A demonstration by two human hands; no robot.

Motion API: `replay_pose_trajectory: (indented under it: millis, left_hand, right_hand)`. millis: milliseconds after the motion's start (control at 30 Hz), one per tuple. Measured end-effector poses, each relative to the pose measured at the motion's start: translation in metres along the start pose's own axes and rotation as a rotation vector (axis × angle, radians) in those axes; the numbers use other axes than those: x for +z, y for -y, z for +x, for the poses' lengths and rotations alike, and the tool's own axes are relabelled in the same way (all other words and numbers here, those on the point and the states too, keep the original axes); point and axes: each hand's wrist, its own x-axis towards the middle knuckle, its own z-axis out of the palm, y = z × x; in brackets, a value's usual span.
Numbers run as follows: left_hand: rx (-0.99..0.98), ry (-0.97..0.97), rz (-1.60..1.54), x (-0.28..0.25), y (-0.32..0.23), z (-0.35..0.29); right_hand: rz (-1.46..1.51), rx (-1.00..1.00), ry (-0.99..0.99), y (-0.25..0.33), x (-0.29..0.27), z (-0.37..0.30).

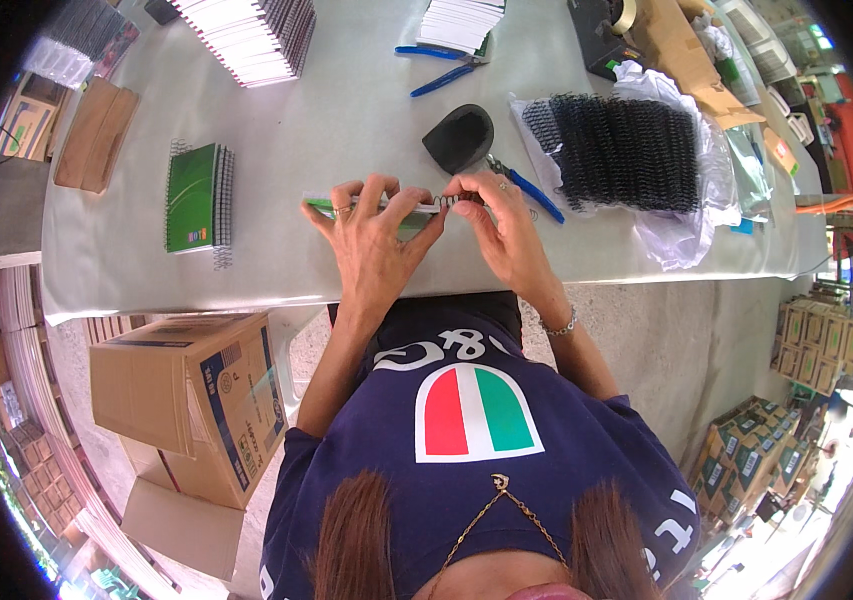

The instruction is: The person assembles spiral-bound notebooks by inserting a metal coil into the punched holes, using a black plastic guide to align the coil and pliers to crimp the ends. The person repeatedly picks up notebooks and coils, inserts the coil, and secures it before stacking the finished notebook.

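Note:
At the near side of the table, my left hand (376,240) grips a thin notebook (319,206) held on edge, with a strip of green cover showing at its left end. My fingers hide most of it. The fingers of my right hand (508,235) pinch a spiral binding coil (448,201) at the notebook's right end. How far the coil runs through the pages cannot be made out. Just beyond my right hand lie blue-handled pliers (536,194) and a dark rounded object (458,140). A green spiral notebook (191,200) rests to the left, its coil sticking out at the near end.
Black coils (626,155) are heaped on white wrapping at the right. Far back stand a tall stack of notebooks (251,40) and a smaller white stack (458,25), with another blue-handled tool (441,80). Brown blocks (96,135) lie at left. An opened carton (186,400) stands below the table.

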Motion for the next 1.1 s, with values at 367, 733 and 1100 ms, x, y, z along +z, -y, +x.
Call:
replay_pose_trajectory:
  millis: [367, 733, 1100]
  left_hand:
    - [-0.002, 0.016, -0.014, 0.001, 0.002, 0.000]
    - [0.052, -0.015, -0.040, -0.005, 0.009, -0.006]
    - [0.093, -0.161, -0.031, 0.012, 0.016, -0.047]
  right_hand:
    - [0.089, 0.024, 0.032, -0.003, -0.002, 0.002]
    - [-0.128, -0.055, 0.123, 0.000, -0.014, 0.012]
    - [-0.169, -0.092, 0.221, 0.007, -0.023, 0.001]
